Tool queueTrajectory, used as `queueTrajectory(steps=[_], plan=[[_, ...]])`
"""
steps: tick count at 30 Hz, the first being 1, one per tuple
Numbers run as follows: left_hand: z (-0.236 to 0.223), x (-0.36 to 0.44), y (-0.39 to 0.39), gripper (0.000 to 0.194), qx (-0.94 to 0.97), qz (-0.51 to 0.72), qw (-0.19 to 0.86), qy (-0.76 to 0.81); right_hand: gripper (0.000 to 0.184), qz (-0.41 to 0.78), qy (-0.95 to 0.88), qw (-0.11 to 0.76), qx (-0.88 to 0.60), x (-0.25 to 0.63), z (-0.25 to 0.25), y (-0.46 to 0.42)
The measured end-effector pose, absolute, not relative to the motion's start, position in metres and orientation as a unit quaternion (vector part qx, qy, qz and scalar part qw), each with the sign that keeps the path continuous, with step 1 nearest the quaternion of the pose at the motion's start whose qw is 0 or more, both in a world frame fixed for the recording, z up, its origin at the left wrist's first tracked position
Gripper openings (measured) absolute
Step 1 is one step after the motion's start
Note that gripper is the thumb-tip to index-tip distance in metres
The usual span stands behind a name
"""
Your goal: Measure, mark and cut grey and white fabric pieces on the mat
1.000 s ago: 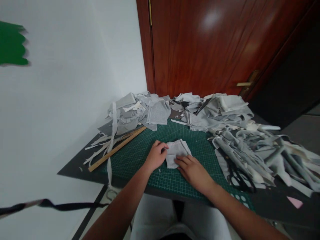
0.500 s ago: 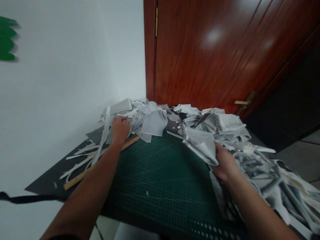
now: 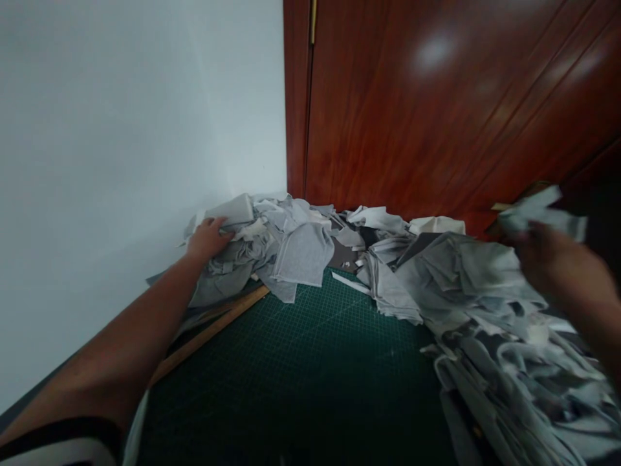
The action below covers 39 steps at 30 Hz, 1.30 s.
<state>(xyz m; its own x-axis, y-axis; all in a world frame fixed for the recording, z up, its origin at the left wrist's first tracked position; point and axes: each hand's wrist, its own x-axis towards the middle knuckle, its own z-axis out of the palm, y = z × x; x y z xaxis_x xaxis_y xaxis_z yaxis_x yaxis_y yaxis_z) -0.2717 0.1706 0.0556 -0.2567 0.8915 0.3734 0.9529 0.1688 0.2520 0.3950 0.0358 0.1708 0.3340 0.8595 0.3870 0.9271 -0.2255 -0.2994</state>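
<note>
My left hand reaches to the fabric pile by the wall, its fingers closed over the near edge of a pale folded cloth. The thumb side is partly hidden. Over at the far right, my right hand is raised above the other pile and smeared by motion. A grey piece of fabric is pinched in it, its ends sticking out past the fingers. Below that hand lies a heap of folded grey fabric.
A green cutting mat covers the middle of the table. Along its left side lies a wooden ruler. Grey offcuts are heaped at the right. A brown door and a white wall stand behind.
Both hands have left the mat, where they were on a cloth square. My right hand has carried fabric up and right. My left hand has moved to the left pile and farther back.
</note>
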Motion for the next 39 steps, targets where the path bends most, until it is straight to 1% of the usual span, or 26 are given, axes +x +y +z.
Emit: queueTrajectory(steps=[2, 3, 5, 7, 10, 11, 13, 17, 22, 24, 26, 28, 31, 34, 36, 39], plan=[[0.054, -0.278, 0.18, 0.064, -0.592, -0.207, 0.07, -0.775, 0.048, -0.054, -0.602, 0.163, -0.78, 0.372, 0.132, 0.084], [0.054, -0.281, 0.183, 0.063, -0.591, -0.198, 0.07, -0.779, 0.052, -0.1, -0.619, 0.148, -0.765, 0.365, 0.115, 0.1], [0.058, -0.288, 0.187, 0.061, -0.594, -0.182, 0.067, -0.781, 0.061, -0.155, -0.634, 0.141, -0.745, 0.36, 0.089, 0.118], [0.063, -0.295, 0.189, 0.062, -0.595, -0.166, 0.064, -0.784, 0.065, -0.175, -0.637, 0.128, -0.74, 0.365, 0.079, 0.122], [0.07, -0.303, 0.189, 0.062, -0.598, -0.124, 0.063, -0.789, 0.068, -0.157, -0.635, 0.091, -0.751, 0.376, 0.085, 0.118], [0.072, -0.304, 0.188, 0.058, -0.603, -0.111, 0.062, -0.788, 0.071, -0.148, -0.629, 0.095, -0.758, 0.379, 0.088, 0.115], [0.076, -0.306, 0.186, 0.05, -0.61, -0.1, 0.061, -0.784, 0.075, -0.141, -0.608, 0.137, -0.769, 0.383, 0.094, 0.105], [0.089, -0.304, 0.177, 0.039, -0.605, -0.102, 0.068, -0.787, 0.08, -0.187, -0.58, 0.233, -0.758, 0.384, 0.098, 0.069], [0.119, -0.295, 0.158, 0.038, -0.563, -0.156, 0.118, -0.803, 0.085, -0.201, -0.584, 0.258, -0.743, 0.378, 0.098, 0.015], [0.133, -0.289, 0.148, 0.041, -0.548, -0.182, 0.14, -0.804, 0.081, -0.198, -0.595, 0.268, -0.731, 0.371, 0.1, -0.004], [0.148, -0.28, 0.136, 0.044, -0.536, -0.216, 0.16, -0.8, 0.072, -0.191, -0.61, 0.282, -0.715, 0.361, 0.103, -0.021], [0.164, -0.269, 0.125, 0.044, -0.529, -0.275, 0.174, -0.784, 0.063, -0.177, -0.631, 0.299, -0.694, 0.349, 0.105, -0.036], [0.188, -0.247, 0.111, 0.034, -0.533, -0.387, 0.155, -0.736, 0.049, -0.13, -0.668, 0.331, -0.654, 0.328, 0.105, -0.054], [0.204, -0.219, 0.1, 0.027, -0.54, -0.473, 0.081, -0.692, 0.041, -0.029, -0.688, 0.369, -0.625, 0.304, 0.097, -0.066], [0.206, -0.192, 0.091, 0.025, -0.553, -0.492, 0.026, -0.672, 0.04, 0.076, -0.685, 0.393, -0.609, 0.285, 0.091, -0.069], [0.188, -0.139, 0.067, 0.023, -0.605, -0.471, -0.059, -0.64, 0.043, 0.288, -0.648, 0.443, -0.549, 0.251, 0.084, -0.068]])
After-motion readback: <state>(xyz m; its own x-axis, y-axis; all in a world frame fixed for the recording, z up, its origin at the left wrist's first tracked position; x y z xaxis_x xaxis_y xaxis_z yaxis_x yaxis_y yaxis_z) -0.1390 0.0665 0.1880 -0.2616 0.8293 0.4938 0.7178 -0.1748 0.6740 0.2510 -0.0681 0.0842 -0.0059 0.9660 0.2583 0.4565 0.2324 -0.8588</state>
